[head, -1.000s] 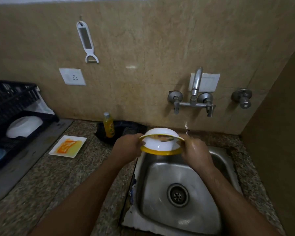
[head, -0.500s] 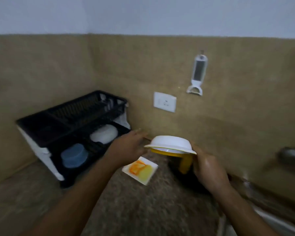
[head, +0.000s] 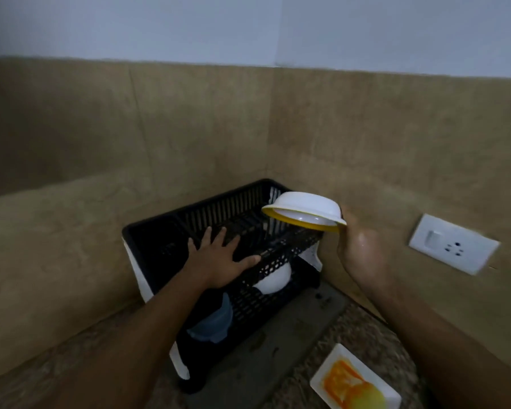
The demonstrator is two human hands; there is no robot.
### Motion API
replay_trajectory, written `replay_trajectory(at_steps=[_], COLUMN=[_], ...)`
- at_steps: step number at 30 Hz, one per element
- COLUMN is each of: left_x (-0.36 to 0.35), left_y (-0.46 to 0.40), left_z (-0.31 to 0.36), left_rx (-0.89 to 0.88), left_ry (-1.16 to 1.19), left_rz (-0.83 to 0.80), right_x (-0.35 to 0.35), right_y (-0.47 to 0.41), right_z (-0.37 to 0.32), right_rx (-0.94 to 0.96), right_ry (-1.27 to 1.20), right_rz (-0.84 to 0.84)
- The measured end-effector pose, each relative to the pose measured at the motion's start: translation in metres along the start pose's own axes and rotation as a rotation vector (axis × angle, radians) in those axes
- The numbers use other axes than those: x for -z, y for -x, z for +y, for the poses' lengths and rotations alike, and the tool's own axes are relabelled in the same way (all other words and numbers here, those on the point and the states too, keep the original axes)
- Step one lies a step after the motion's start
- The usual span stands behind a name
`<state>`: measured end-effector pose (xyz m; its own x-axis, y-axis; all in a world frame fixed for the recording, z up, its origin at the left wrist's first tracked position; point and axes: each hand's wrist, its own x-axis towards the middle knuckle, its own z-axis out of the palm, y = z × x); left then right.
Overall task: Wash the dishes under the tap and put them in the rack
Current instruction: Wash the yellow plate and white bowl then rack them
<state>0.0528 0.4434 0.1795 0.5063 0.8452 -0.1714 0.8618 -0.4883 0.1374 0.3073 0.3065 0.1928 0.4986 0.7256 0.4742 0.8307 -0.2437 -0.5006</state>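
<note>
The right hand (head: 363,255) holds the yellow-rimmed white bowl (head: 304,212) upside down by its near edge, its fingers hidden behind the bowl, so I cannot tell exactly how they curl; the bowl hangs above the right end of the black rack's (head: 160,231) upper tier. The left hand (head: 219,258) lies flat on that tier, fingers spread, thumb along the front rail, apparently steadying the rack. To set the bowl down well, I would keep it inverted so water drains, lower it just beyond the left fingertips onto the slatted tier, and let go only once the rim sits level; the wet rim could slip. Counted: one bowl in hand, one white bowl (head: 273,280) on the lower tier beneath the left thumb, one blue cup (head: 214,323) under the left wrist, one square plate (head: 356,382) with orange residue on the table, still unwashed.
</note>
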Motion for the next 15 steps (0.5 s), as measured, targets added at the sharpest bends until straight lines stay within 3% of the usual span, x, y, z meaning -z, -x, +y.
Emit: replay_trajectory(at_steps=[6,10,15], left_x=[-0.007,-0.012,-0.015], left_y=[-0.005,-0.01,-0.013], left_z=[-0.002,-0.004,-0.004], left_rx=[-0.041,-0.044,-0.024], left_ry=[0.027,0.007,-0.017], left_rz=[0.008,0.025,0.048], right_x=[-0.064,-0.091,-0.111], right_y=[-0.078,-0.114,-0.133], right_z=[-0.031,-0.041,-0.043], right_rx=[0.143,0.329,0.452], right_ry=[0.135,0.449,0.757], right_rz=[-0.073,-0.052,-0.143])
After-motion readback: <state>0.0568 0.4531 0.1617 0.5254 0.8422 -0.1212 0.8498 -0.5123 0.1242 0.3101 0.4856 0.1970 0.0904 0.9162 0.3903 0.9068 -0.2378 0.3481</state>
